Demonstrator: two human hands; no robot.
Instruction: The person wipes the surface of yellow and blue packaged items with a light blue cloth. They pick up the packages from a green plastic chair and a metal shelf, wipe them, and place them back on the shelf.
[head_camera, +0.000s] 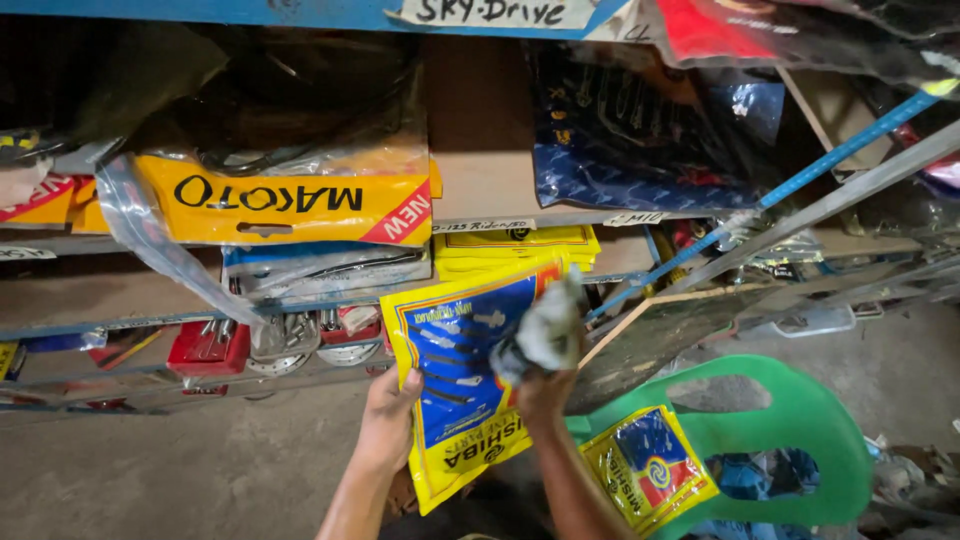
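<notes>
My left hand grips the left edge of a flat yellow and blue plastic packet and holds it upright in front of the shelves. My right hand is closed around a crumpled grey-white rag that presses against the packet's right side. Both forearms rise from the bottom of the head view. A smaller yellow, blue and red packet lies on the seat of a green plastic chair to the right of my right arm.
Metal shelves in front hold stacked yellow packets, a large yellow bagged item, a dark blue packet, red boxes and metal parts. A blue slanted bar and a wooden board lean at right. Concrete floor lies below.
</notes>
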